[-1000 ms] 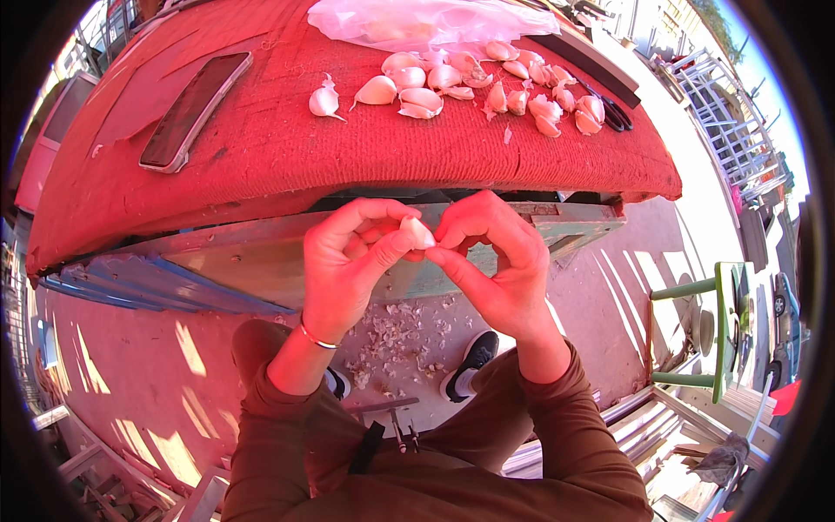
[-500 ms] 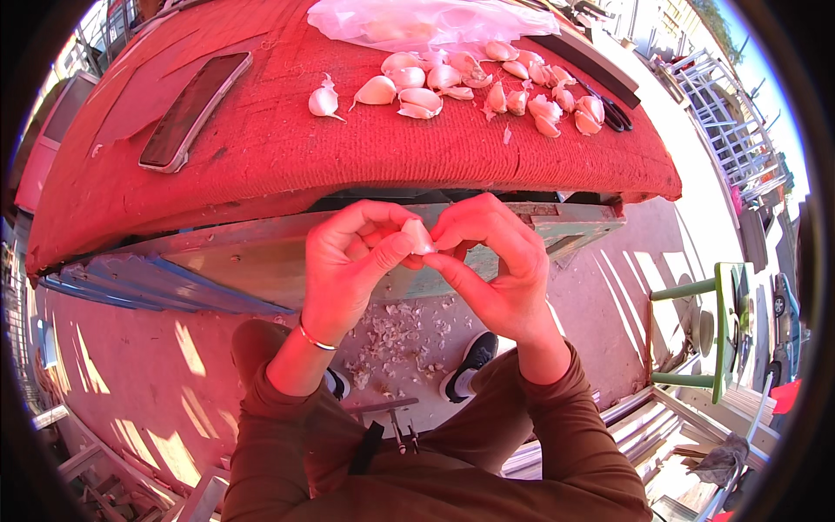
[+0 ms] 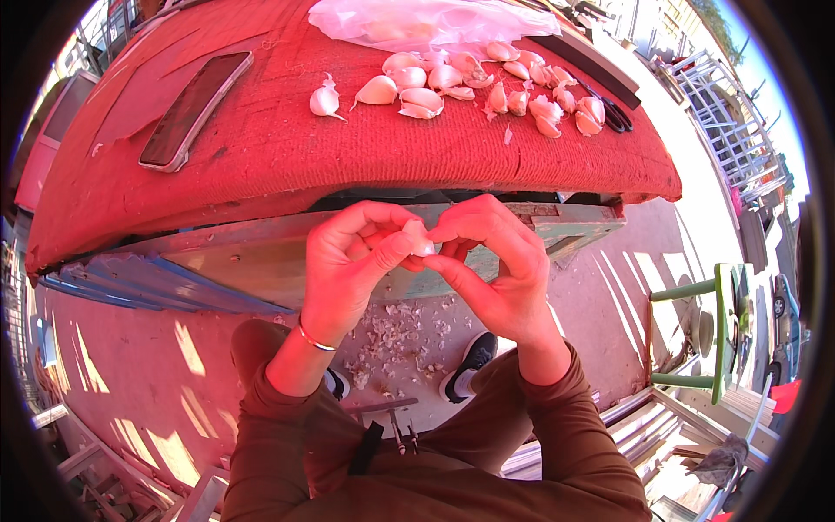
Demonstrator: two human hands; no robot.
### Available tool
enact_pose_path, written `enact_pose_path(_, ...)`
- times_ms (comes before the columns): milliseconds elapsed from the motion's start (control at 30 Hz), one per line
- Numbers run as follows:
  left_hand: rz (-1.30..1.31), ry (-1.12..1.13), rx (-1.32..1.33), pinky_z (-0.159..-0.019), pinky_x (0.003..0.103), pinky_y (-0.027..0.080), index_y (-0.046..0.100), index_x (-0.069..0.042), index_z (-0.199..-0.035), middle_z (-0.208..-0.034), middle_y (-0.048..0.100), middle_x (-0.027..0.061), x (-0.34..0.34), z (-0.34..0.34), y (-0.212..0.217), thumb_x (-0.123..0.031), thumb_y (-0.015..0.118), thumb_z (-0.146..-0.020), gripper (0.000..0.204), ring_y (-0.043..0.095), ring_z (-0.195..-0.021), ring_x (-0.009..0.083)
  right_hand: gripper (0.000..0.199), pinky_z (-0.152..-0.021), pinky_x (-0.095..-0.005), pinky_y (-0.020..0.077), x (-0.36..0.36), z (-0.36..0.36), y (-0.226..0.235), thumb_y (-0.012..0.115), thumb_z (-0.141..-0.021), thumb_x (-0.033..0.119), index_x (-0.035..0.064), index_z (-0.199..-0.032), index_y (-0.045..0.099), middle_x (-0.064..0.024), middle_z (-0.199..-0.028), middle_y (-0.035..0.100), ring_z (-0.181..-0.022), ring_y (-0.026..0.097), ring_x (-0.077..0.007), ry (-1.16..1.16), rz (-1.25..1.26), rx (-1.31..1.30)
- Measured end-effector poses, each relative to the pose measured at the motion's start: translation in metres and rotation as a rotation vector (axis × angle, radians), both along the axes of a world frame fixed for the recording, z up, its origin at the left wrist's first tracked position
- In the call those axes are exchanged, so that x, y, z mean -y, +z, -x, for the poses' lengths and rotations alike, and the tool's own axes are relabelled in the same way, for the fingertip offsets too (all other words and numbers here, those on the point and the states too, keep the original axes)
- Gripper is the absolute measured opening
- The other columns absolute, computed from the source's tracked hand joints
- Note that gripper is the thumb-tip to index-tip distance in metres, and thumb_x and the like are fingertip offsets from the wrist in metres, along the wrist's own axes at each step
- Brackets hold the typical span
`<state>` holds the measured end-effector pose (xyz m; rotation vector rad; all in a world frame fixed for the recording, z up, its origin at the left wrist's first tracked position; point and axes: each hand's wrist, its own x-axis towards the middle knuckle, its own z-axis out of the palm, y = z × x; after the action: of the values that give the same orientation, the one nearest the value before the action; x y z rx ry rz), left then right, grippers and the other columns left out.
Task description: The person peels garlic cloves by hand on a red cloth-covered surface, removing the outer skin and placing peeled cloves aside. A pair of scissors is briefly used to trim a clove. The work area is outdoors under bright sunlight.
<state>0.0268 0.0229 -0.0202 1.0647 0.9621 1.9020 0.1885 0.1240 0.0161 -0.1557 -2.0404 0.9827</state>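
Note:
A pale garlic clove (image 3: 420, 241) is held between my two hands, just in front of the table's near edge. My left hand (image 3: 350, 261) pinches it between thumb and forefinger, the other fingers curled in. My right hand (image 3: 497, 265) has its thumb and fingertips closed on the clove's right side; whether a strip of skin is between them is too small to tell. Several unpeeled cloves and garlic pieces (image 3: 421, 103) lie on the red cloth-covered table (image 3: 287, 161), and one clove (image 3: 325, 100) sits apart to their left.
On the table lie a phone (image 3: 193, 113) at the left, a translucent plastic bag (image 3: 417, 24) at the back and a dark-handled tool (image 3: 619, 117) at the right. Garlic skins (image 3: 400, 339) litter the floor between my feet. A green stool (image 3: 722, 332) lies sideways at the right.
My right fingertips have shifted slightly on the clove, and it has tilted a little. Both hands otherwise keep their place.

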Motion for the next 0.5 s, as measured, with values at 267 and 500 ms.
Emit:
enact_pose_path(267,-0.008,-0.020,0.008,-0.076,0.028,0.060,0.069,0.005,-0.111,-0.098,0.074,0.0095,-0.0004,0.0002,-0.0001,-0.007,0.072,-0.099,0.017,0.071,-0.088,0.0136,0.020,-0.069,-0.0293,0.0541,-0.0045,-0.0011,-0.0022,0.081,-0.079,-0.007,0.0000,-0.092,0.068,-0.0112,-0.098,0.067,-0.081,0.066,-0.0174,0.010,-0.061,0.003)
enact_pose_path(500,-0.062,0.187,-0.180,-0.083,0.029,0.061,0.070,0.004,-0.110,-0.106,0.072,0.0099,-0.0010,-0.0052,-0.0014,0.002,0.076,-0.093,0.019,0.071,-0.094,0.0148,0.013,-0.077,-0.0255,0.0490,-0.0033,-0.0053,-0.0073,0.076,-0.089,-0.003,0.0004,-0.096,0.066,-0.0045,-0.097,0.064,-0.086,0.061,-0.0104,0.042,0.299,0.077)
